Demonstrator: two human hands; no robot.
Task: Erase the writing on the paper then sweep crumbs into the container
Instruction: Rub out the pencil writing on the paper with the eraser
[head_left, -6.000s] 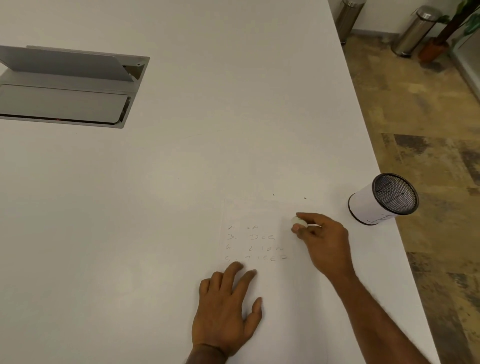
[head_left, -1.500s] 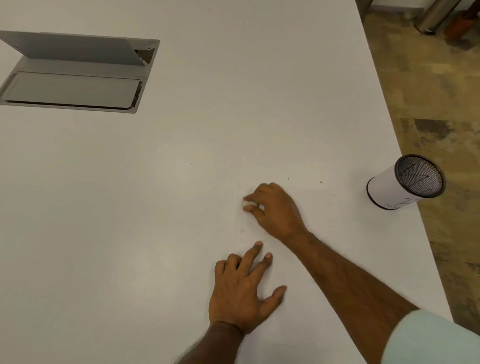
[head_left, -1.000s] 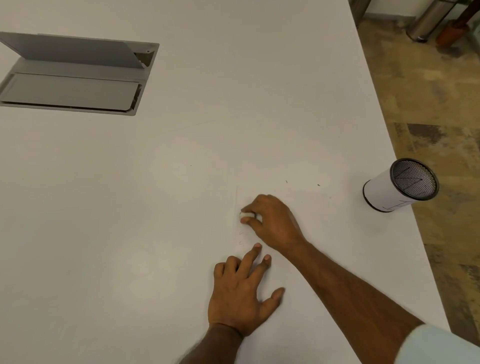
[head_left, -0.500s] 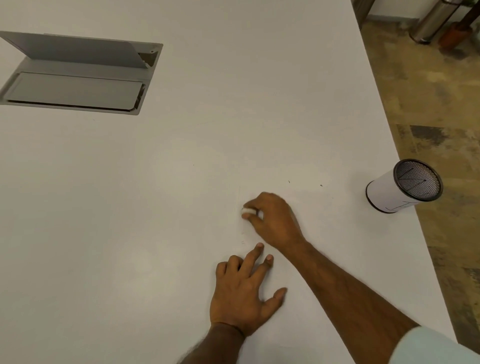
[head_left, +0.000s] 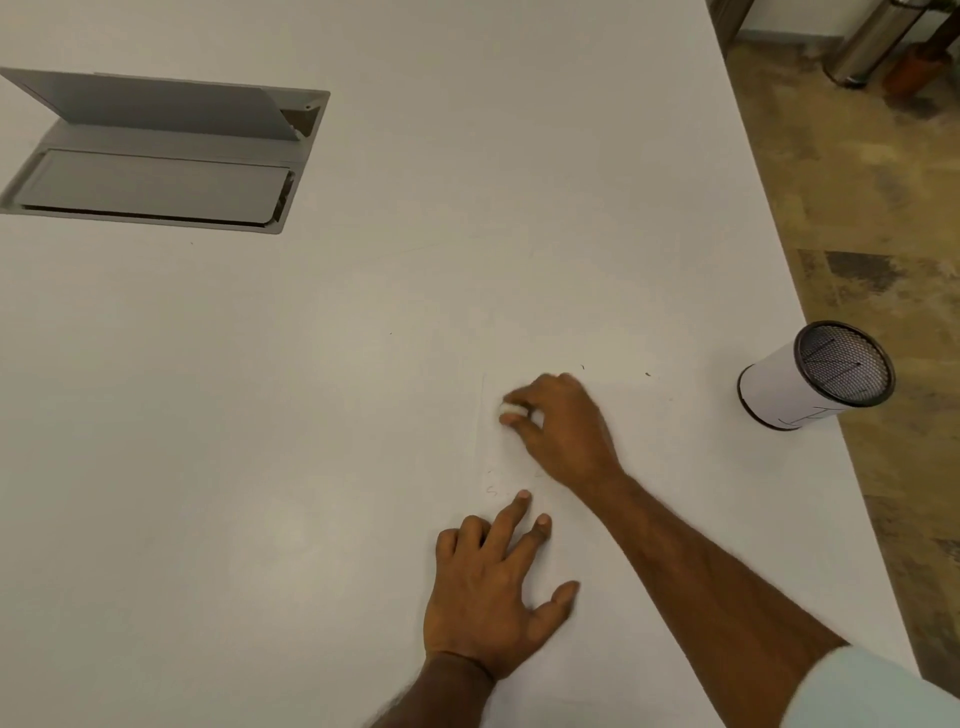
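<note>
Paper (head_left: 649, 441), white and single-sheet, lies flat on the white table (head_left: 363, 338) near its right edge. Its outline is faint against the tabletop, and only the left and top edges can be traced with confidence. Remaining writing amounts to a few pale pencil marks (head_left: 491, 491) at the left margin.

Right hand (head_left: 563, 431) is at the sheet's upper left corner, fingers and thumb pinched on a small white eraser (head_left: 511, 409) pressed to the paper. Left hand (head_left: 493, 587) lies palm-down with fingers spread, pressing the lower part of the sheet and holding nothing.

Against the frame six seconds back, the numbered lines of words are gone from the middle of the sheet. The right hand has crossed from the sheet's right side to its left, while the left hand stays planted. The container (head_left: 789, 384) has not shifted.

Count:
- one sheet
- one eraser
- one cylindrical container with a dark mesh mouth, standing right of the sheet and well apart from both hands
- two dark specks (head_left: 648, 374) just beyond the top edge
- one grey flip-up hatch (head_left: 156, 171) set in the table at far left
</note>
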